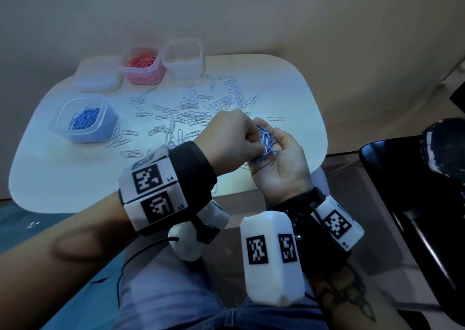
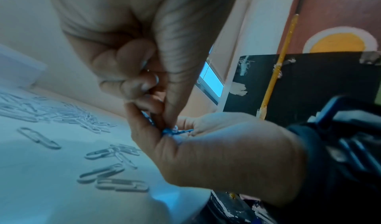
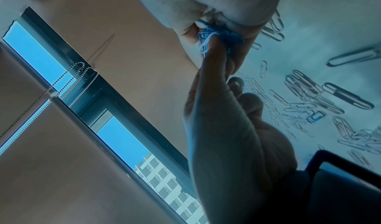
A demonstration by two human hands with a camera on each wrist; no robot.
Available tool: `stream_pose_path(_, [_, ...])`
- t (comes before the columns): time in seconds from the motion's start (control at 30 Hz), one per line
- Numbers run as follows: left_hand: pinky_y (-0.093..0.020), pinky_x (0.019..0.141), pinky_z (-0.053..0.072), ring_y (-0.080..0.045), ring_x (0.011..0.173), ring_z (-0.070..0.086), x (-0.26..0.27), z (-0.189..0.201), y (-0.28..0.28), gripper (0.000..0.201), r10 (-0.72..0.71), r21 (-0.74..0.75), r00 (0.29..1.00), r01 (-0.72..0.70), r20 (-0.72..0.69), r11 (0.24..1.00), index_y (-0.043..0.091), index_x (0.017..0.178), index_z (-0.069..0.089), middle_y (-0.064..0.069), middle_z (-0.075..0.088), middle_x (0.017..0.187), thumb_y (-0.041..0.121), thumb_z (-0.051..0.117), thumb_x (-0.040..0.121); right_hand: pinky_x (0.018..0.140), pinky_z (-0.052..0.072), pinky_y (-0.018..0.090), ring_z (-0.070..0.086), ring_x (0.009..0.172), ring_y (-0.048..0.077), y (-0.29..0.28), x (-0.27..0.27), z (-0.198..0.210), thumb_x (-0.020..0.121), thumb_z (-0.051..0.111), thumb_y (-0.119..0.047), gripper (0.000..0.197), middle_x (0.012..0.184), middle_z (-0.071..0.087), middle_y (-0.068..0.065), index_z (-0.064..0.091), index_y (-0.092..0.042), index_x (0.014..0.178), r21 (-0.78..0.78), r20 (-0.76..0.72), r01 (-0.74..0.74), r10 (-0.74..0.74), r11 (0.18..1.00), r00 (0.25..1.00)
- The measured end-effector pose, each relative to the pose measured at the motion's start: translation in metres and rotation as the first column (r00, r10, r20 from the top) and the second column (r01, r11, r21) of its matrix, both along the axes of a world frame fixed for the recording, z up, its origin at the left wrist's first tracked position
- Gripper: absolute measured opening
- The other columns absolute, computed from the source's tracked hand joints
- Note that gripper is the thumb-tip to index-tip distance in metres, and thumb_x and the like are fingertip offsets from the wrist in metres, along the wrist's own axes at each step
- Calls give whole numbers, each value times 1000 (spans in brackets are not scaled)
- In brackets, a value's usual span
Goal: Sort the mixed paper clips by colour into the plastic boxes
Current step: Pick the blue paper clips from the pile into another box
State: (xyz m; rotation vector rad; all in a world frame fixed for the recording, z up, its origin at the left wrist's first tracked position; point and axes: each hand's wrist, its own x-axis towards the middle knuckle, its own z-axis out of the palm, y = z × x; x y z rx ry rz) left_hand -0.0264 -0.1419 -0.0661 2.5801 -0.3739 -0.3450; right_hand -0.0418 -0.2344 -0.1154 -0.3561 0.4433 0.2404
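My right hand [image 1: 279, 163] lies palm up over the near right edge of the table, cupped around a bunch of blue paper clips [image 1: 266, 142] with a white one among them. My left hand [image 1: 234, 138] reaches across from the left, and its fingertips pinch into that bunch. In the left wrist view the left hand [image 2: 156, 80] pinches the blue clips [image 2: 175, 131] against the right hand [image 2: 222, 154]. The right wrist view shows the right thumb [image 3: 212, 61] pressing on the bunch [image 3: 222, 35] under the left hand [image 3: 216, 4].
On the white table [image 1: 63, 179] many white clips [image 1: 191, 111] lie scattered in the middle. A box of blue clips [image 1: 83, 118] stands at the left. At the back are a closed white box [image 1: 98, 74], a box of red clips [image 1: 142, 64] and an empty clear box [image 1: 183, 59]. A dark chair [image 1: 415, 191] is at the right.
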Motion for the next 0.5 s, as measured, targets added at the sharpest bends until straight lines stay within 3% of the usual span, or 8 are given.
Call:
stream_pose_path(0.1, [-21, 55, 33, -8, 53, 41, -1, 1, 3, 29, 28, -47, 1000, -28, -14, 998, 19, 52, 48, 0, 49, 57, 12, 60, 78, 52, 50, 15, 63, 52, 12, 1, 0, 2, 92, 36, -15, 25, 61, 66, 4, 58, -7, 83, -4, 3, 15, -15, 1000, 1000])
stream_pose_path(0.2, [-15, 52, 30, -5, 49, 41, -1, 4, 8, 13, 42, -87, 999, -39, 29, 995, 12, 64, 63, -1, 53, 60, 16, 60, 76, 52, 52, 17, 64, 51, 14, 2, -1, 2, 92, 37, -14, 25, 61, 66, 6, 58, -5, 82, 24, -5, 32, -32, 999, 999])
stream_pose_path(0.27, [-15, 51, 31, -3, 49, 42, 3, 5, 12, 16, 40, -120, 998, -33, 54, 992, 7, 71, 68, -2, 56, 59, 21, 62, 76, 54, 54, 19, 64, 53, 13, 4, -1, 2, 93, 37, -15, 26, 62, 67, 5, 58, -5, 82, 22, -11, 30, -30, 999, 999])
stream_pose_path(0.37, [-11, 46, 29, 2, 43, 41, 13, 10, 26, 16, 71, -161, 997, -65, 31, 985, 13, 66, 62, 6, 48, 52, 15, 64, 81, 61, 56, 22, 67, 61, 12, 3, -2, 0, 94, 36, -18, 28, 71, 69, 6, 58, -6, 83, 12, -17, 5, -5, 1000, 1000])
stream_pose_path(0.43, [-8, 42, 27, 3, 40, 41, 22, 10, 45, 19, 117, -140, 993, -114, 18, 984, 16, 65, 59, 7, 46, 52, 13, 64, 83, 63, 56, 22, 68, 67, 13, -1, -1, 0, 95, 34, -20, 29, 80, 68, 7, 58, -7, 83, 2, -27, 4, -4, 1000, 1000])
stream_pose_path(0.5, [-11, 48, 33, 3, 48, 45, 29, 6, 66, 12, 133, -19, 991, -133, 2, 991, 11, 74, 66, 5, 52, 59, 16, 64, 85, 63, 56, 22, 69, 66, 13, -6, 1, 0, 96, 33, -20, 31, 79, 68, 7, 58, -7, 82, -11, -37, 23, -24, 1000, 999])
